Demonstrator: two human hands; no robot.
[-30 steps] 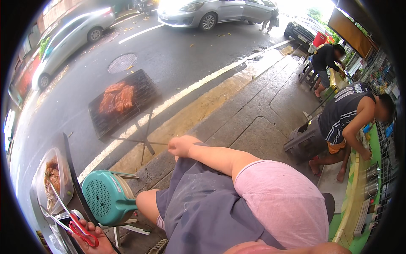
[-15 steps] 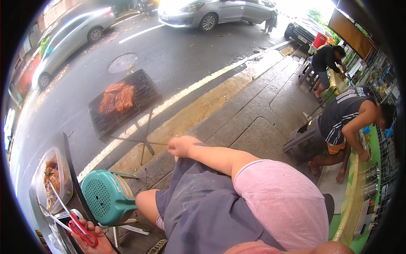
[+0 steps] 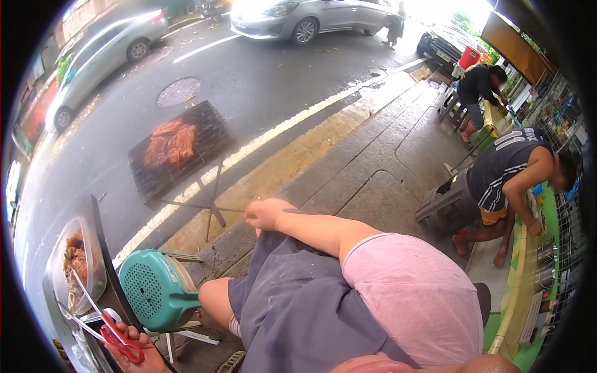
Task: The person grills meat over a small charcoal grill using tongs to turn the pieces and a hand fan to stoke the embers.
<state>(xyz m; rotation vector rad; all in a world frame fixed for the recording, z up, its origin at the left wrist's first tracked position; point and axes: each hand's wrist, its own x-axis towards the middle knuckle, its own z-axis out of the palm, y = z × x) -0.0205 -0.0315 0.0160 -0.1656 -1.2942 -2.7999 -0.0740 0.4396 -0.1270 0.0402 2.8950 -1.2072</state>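
Note:
My left hand (image 3: pixel 134 351) is curled around red-handled scissors (image 3: pixel 121 345) at the lower left, beside a clear plastic container (image 3: pixel 93 273) of meat on a dark table (image 3: pixel 101 221), with long silver utensil ends (image 3: pixel 87 295) reaching into it. My right hand (image 3: pixel 261 214) rests with curled fingers at my knee, over my grey apron (image 3: pixel 292 311); whatever it holds, if anything, is hidden. Beyond it, reddish meat (image 3: pixel 171 143) lies on a black grill (image 3: pixel 211 118) standing on thin legs.
A teal stool (image 3: pixel 152 286) stands between the table and my leg. On the right, two people (image 3: pixel 507 174) (image 3: pixel 476 93) bend at a green-and-yellow counter (image 3: pixel 522 292), beside a dark bin (image 3: pixel 444 205). A curb (image 3: pixel 298 155) borders the road, where cars (image 3: pixel 305 18) and another person (image 3: pixel 395 28) appear.
The view has shifted very slightly. My hands, the scissors and the meat stay in place; the distant person beside the open car door has moved a little.

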